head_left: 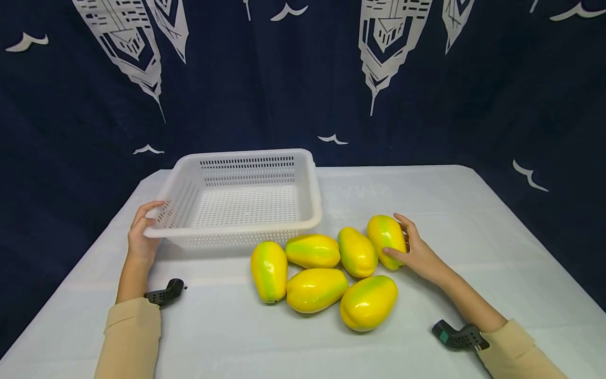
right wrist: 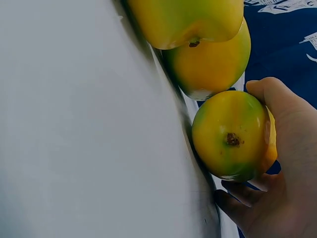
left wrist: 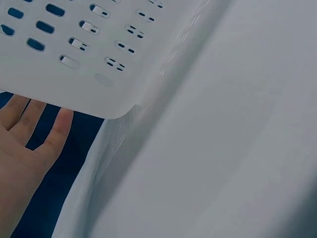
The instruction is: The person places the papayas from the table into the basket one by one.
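At the basket's near left corner, my left hand grips the rim of a white plastic basket with slotted walls. In the left wrist view, its fingers show at the edge of the basket wall. My right hand holds the rightmost yellow-green papaya, thumb on the near side and fingers round the far side. The right wrist view shows this papaya end-on, its brown stem spot facing the camera. Beside it on the left lies another papaya.
Several more papayas lie grouped in front of the basket, among them one at the left and one nearest me. A white cloth covers the table. Behind it hangs a dark blue curtain with white prints.
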Demonstrator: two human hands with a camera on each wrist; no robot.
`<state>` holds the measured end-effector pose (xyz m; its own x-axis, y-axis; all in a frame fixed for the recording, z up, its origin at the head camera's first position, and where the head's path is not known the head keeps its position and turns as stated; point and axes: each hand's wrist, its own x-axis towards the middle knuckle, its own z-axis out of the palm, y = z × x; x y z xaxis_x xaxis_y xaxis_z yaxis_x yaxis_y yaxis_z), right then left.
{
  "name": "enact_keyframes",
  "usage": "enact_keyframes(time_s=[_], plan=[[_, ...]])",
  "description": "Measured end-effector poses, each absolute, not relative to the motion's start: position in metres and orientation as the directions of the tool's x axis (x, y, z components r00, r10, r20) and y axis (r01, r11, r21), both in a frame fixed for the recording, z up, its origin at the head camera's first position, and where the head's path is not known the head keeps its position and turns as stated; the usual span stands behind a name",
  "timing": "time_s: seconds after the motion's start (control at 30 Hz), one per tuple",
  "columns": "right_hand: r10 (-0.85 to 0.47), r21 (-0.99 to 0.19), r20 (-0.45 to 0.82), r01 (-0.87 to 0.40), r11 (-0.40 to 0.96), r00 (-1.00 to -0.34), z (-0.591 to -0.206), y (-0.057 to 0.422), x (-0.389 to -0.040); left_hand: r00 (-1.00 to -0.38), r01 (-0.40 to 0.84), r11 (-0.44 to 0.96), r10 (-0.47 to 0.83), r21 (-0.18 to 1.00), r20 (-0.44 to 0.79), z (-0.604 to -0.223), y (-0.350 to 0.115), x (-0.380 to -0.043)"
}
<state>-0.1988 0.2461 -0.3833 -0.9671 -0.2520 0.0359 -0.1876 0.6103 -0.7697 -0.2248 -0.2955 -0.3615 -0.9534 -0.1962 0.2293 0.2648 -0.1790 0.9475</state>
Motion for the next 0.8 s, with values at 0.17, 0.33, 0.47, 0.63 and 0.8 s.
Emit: enact_keyframes(time_s=[0.17, 0.33, 0.47, 0.63, 0.8], plan=[[-0.237, -0.766, 0.048, -0.188, 0.614, -0.970, -0.3813, 0.2459, -0.1988, -0.953, 0.270, -0.190, -0.191, 0.944, 0.234, -0.3615, -0.2960, -0.2245], [-0.229, -0.755, 0.080, -0.209, 0.621, -0.970, -0.3805, 0.2451, -0.1987, -0.953, 0.269, -0.181, -0.189, 0.946, 0.235, -0.3607, -0.2964, -0.2244], [-0.221, -0.746, 0.094, -0.216, 0.630, -0.971, -0.3799, 0.2449, -0.1991, -0.953, 0.268, -0.170, -0.188, 0.948, 0.235, -0.3600, -0.2968, -0.2249], [-0.215, -0.731, 0.098, -0.217, 0.647, -0.972, -0.3805, 0.2451, -0.2006, -0.952, 0.270, -0.181, -0.197, 0.946, 0.234, -0.3615, -0.2963, -0.2246], [-0.226, -0.698, 0.121, -0.245, 0.673, -0.966, -0.3801, 0.2440, -0.2021, -0.952, 0.269, -0.192, -0.204, 0.944, 0.230, -0.3622, -0.2961, -0.2242]])
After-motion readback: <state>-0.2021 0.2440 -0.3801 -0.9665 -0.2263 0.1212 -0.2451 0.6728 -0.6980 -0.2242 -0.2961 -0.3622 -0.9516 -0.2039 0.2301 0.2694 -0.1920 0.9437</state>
